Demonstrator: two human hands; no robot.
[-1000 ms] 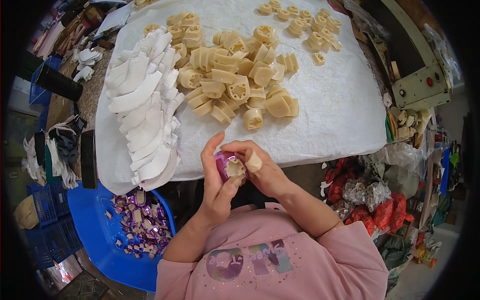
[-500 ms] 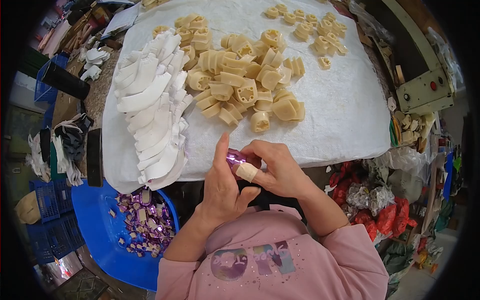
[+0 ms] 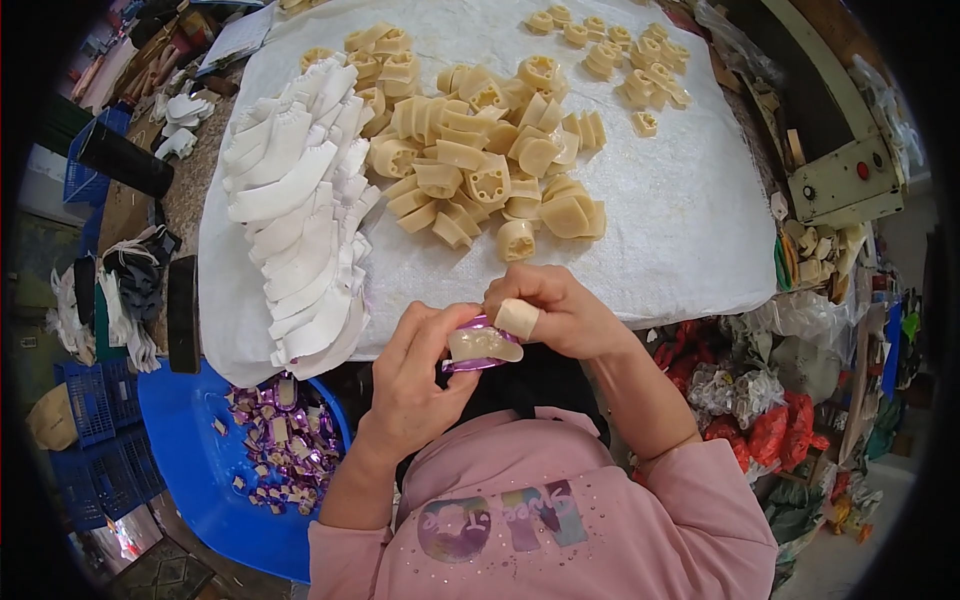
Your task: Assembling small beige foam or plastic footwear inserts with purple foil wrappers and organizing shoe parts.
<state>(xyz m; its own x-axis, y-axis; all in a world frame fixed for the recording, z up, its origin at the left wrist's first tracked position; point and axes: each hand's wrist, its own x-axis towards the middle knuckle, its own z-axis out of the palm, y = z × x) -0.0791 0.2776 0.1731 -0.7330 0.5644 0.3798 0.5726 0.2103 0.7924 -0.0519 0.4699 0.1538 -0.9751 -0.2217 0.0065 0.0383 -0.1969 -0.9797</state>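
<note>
My left hand (image 3: 415, 365) grips a shoe heel (image 3: 480, 346) with a shiny purple covering around its sides and a bare cream face turned up. At the heel's far right edge, the fingers of my right hand (image 3: 550, 308) are bent and pinched together against the purple rim. A beige tape wrap (image 3: 517, 318) covers one finger of that hand. Both hands are just off the table's front edge, above my lap. Beyond them lies a heap of bare cream shoe heels (image 3: 490, 184), some showing holes in their ends.
Overlapping white curved strips (image 3: 300, 215) lie along the left of the white-covered table (image 3: 670, 240). Smaller cream pieces (image 3: 650, 75) sit at the far right. A blue basin (image 3: 180, 470) holds purple-covered heels (image 3: 285, 440) at lower left. Red plastic bags (image 3: 790, 440) lie at right.
The purple-covered heel has been turned so its cream face shows. My left fingers have closed around it, and my right hand has shifted slightly up to its rim.
</note>
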